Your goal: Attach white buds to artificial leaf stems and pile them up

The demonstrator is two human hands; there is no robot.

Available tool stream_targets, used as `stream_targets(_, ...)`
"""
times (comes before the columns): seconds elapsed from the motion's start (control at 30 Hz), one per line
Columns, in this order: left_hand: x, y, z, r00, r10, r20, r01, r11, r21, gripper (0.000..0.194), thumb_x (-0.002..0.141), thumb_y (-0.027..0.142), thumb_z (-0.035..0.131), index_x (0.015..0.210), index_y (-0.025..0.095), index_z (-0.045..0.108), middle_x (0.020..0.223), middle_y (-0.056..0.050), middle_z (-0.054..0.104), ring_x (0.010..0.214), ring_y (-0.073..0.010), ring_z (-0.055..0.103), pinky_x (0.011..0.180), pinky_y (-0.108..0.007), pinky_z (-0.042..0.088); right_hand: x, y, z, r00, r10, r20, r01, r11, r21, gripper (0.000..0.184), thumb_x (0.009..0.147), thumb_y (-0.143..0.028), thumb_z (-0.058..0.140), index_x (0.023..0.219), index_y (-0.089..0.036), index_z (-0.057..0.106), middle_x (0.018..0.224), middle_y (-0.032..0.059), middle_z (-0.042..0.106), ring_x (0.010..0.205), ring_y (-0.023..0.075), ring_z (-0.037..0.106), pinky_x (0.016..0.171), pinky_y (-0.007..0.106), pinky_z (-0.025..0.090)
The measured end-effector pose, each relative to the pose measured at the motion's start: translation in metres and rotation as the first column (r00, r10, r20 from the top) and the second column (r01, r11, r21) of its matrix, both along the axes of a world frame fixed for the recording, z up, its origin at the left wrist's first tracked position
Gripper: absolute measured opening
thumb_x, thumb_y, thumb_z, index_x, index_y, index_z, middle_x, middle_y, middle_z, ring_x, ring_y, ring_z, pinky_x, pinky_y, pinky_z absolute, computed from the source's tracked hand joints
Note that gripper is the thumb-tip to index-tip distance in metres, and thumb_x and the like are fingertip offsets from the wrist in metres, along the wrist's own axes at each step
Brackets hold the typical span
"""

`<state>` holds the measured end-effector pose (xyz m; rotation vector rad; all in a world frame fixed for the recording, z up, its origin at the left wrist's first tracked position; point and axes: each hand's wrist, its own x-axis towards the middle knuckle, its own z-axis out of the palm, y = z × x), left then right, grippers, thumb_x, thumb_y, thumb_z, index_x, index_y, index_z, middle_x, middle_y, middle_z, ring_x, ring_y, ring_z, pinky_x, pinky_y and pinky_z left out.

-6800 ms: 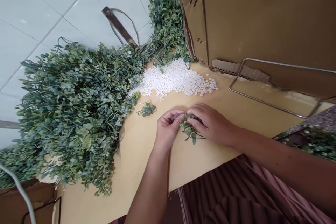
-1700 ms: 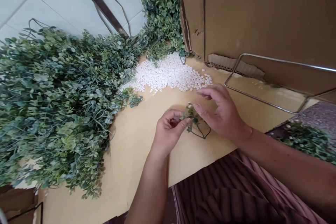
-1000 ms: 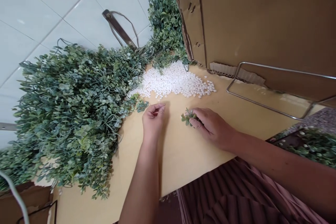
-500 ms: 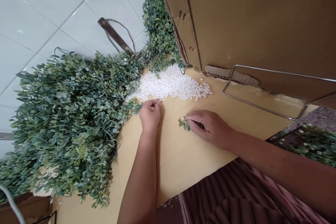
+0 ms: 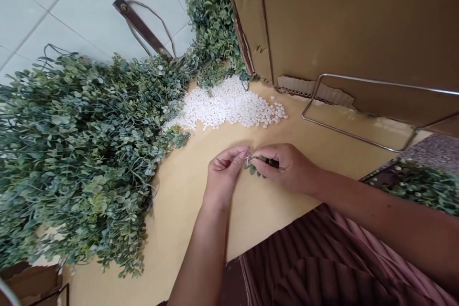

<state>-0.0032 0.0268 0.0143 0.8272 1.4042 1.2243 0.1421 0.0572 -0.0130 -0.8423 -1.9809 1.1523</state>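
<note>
Two-handedly pinching with fingers nearly closed — small whitish piece [image 5: 247,159] in left hand [image 5: 221,179], green sprig [image 5: 253,170] in right hand [image 5: 296,169] — seemingly fitting ends together; calls for careful aligning.

Head cam; at wearer's head; faces fwd & down; L hand [image 5: 223,174] & R hand [image 5: 290,167] fairly close
</note>
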Motion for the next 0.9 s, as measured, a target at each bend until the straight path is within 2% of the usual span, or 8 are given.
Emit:
stream_targets(0.13, -0.0043, 0.0006, -0.0024, 0.998, -0.021, 0.059, 0.021, 1.000, 0.007, 0.023, 0.051, 0.029, 0.081, 0.069, 0.018, 0.071, 0.063, 0.001, 0.067, 0.058, -0.0073, 0.057, 0.064, -0.021, 0.047, 0.0006, -0.0004, 0.0012, 1.000, -0.017, -0.006, 0.017, 0.999, -0.031, 0.026, 0.082, -0.027, 0.042, 0.058, -0.017, 0.047, 0.052, -0.0040, 0.041, 0.051, 0.0078, 0.039, 0.050, 0.021, 0.030)
stream_targets(0.33, -0.0058, 0.0014, -0.0057, 0.998, -0.047, 0.043, 0.046, 0.999, 0.014, 0.023, 0.050, 0.027, 0.082, 0.067, 0.018, 0.070, 0.063, 0.001, 0.068, 0.059, -0.0074, 0.057, 0.064, -0.022, 0.047, 0.0003, 0.0002, 0.0008, 0.996, -0.083, 0.020, 0.084, 0.995, -0.047, 0.027, 0.079, -0.028, 0.044, 0.054, -0.016, 0.046, 0.051, -0.0042, 0.038, 0.050, 0.0073, 0.037, 0.048, 0.021, 0.028)
stream_targets(0.6, -0.0052, 0.0022, -0.0072, 0.998, -0.032, 0.061, 0.032, 0.999, 0.010, 0.023, 0.047, 0.028, 0.083, 0.065, 0.018, 0.071, 0.062, 0.001, 0.068, 0.057, -0.0074, 0.057, 0.064, -0.022, 0.048, 0.0004, -0.0004, 0.0000, 0.989, -0.148, -0.012, 0.145, 0.980, -0.134, 0.023, 0.076, -0.030, 0.048, 0.063, -0.014, 0.059, 0.054, -0.0007, 0.054, 0.052, 0.0090, 0.045, 0.051, 0.021, 0.035)
stream_targets(0.9, -0.0048, 0.0025, -0.0100, 0.998, -0.039, 0.058, 0.039, 0.999, 0.010, 0.023, 0.048, 0.029, 0.083, 0.066, 0.019, 0.072, 0.061, 0.000, 0.069, 0.056, -0.0074, 0.057, 0.063, -0.022, 0.048, 0.0013, 0.0008, 0.0012, 0.991, -0.133, -0.004, 0.132, 0.986, -0.105, 0.024, 0.075, -0.030, 0.048, 0.062, -0.014, 0.059, 0.054, 0.0003, 0.055, 0.052, 0.0094, 0.046, 0.051, 0.021, 0.036)
